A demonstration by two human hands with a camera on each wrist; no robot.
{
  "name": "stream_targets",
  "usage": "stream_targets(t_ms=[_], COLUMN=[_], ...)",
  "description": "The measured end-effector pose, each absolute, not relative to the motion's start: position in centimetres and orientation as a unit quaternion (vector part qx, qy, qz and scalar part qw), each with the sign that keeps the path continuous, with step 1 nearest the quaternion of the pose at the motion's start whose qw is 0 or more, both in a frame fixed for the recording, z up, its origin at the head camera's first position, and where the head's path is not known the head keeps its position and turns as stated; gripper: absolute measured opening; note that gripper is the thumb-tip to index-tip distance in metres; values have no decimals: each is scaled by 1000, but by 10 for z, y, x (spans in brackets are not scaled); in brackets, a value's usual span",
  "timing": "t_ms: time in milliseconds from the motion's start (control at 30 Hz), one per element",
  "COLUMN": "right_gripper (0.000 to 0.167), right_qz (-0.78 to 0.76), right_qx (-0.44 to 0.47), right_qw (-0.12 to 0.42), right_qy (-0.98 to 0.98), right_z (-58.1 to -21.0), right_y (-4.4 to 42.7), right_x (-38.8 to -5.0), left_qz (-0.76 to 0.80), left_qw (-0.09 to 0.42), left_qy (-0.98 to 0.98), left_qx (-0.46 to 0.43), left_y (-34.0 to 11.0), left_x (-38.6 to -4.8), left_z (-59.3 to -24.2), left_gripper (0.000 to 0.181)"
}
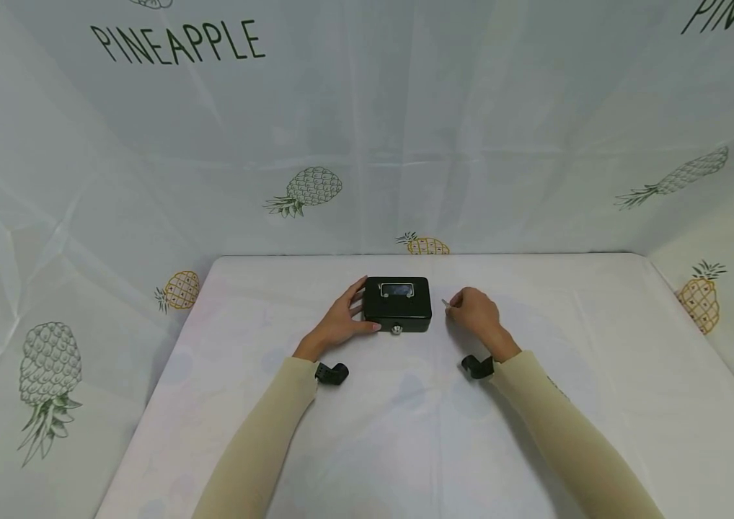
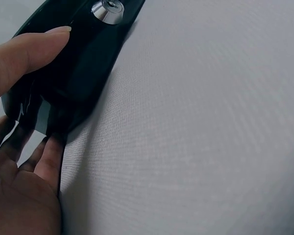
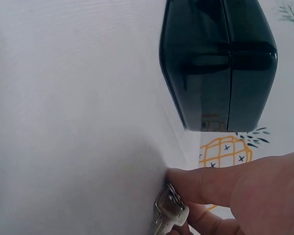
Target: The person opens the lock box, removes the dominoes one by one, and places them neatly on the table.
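A small black cash box (image 1: 396, 306) stands on the white-covered table, its lid down. On the lid is a folding metal-rimmed handle (image 1: 396, 290), and a round silver lock (image 2: 108, 11) sits on the front face. My left hand (image 1: 339, 322) grips the box's left end, thumb on the front and fingers spread along the side towards the back. Just right of the box and apart from it, my right hand (image 1: 474, 311) pinches a silver key (image 3: 171, 208) with a small ring between thumb and fingers. The far fingertips of the left hand are partly hidden by the box.
The table (image 1: 367, 447) has a pale cloth and its far edge lies behind the box. A white curtain (image 1: 503, 144) printed with pineapples hangs around the back and sides. Black wrist cameras (image 1: 333, 373) sit by both sleeves.
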State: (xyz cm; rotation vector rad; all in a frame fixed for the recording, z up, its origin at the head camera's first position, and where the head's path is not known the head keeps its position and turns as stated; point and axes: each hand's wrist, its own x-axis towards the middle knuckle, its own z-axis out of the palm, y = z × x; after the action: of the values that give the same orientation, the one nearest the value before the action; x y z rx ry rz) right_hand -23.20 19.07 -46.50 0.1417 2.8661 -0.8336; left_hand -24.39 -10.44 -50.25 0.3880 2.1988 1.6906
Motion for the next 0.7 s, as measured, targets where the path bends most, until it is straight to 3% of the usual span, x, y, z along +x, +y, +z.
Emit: stream_targets(t_ms=[300, 700], right_gripper=[23, 14], right_qz=[-281, -288], right_qx=[53, 33], right_qw=[68, 31], right_qy=[956, 956], right_z=[-467, -473], right_y=[190, 191], right_x=[-232, -224], left_qz=[597, 597], left_qw=[167, 166], left_qy=[774, 774], left_qx=[133, 135], left_y=[-103, -104], left_x=[-242, -242], left_z=[-502, -502], left_gripper=[110, 111])
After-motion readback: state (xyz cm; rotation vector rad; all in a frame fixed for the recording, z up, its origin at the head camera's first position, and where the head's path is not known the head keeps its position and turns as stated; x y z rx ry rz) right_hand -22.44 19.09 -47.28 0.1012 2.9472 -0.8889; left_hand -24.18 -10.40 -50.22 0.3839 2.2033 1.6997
